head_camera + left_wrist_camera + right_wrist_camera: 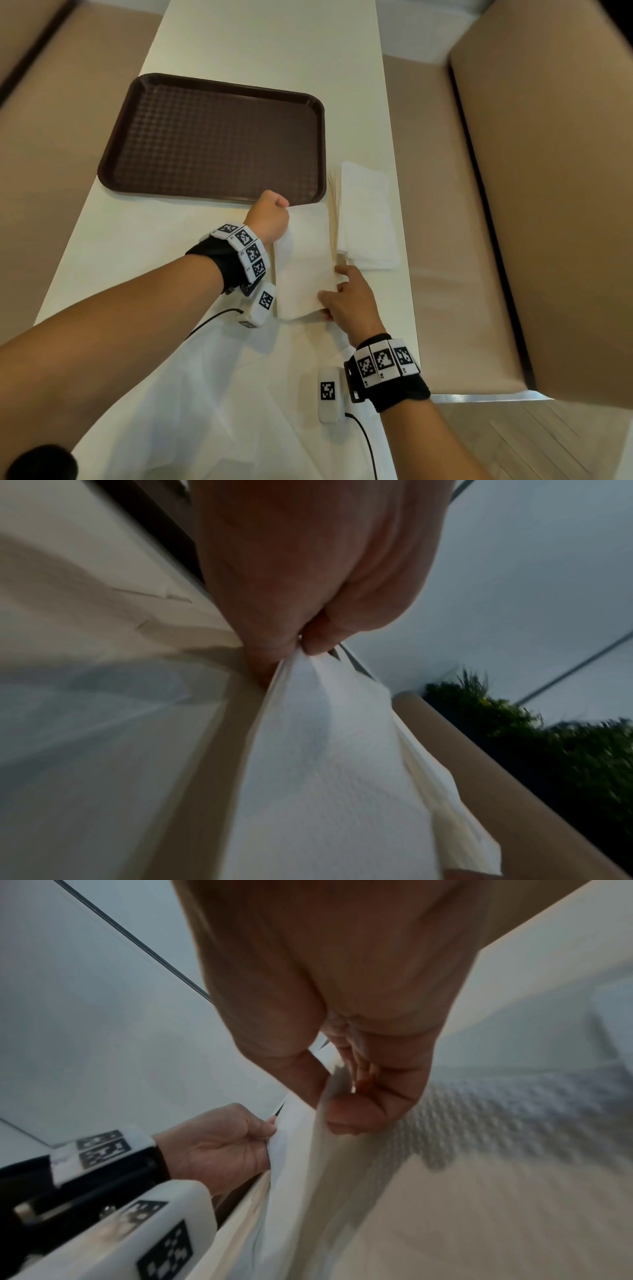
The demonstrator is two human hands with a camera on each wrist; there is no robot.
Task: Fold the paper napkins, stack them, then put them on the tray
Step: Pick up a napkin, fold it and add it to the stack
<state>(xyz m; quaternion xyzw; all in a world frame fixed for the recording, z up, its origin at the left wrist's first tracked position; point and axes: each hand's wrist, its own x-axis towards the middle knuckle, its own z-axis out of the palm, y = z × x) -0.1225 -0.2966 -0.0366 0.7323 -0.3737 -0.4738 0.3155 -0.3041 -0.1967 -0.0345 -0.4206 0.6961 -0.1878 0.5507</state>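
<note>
A long white table carried a brown tray, which held nothing. Beside the tray's right edge lay a stack of napkins, seemingly already folded. Just in front of the tray, one napkin was held mid-fold: the left hand pinched its far corner, the right hand pinched its near edge. Judged from this, folding was under way; stacking and the transfer to the tray remained.

Brown checker-textured tray, white napkins
</note>
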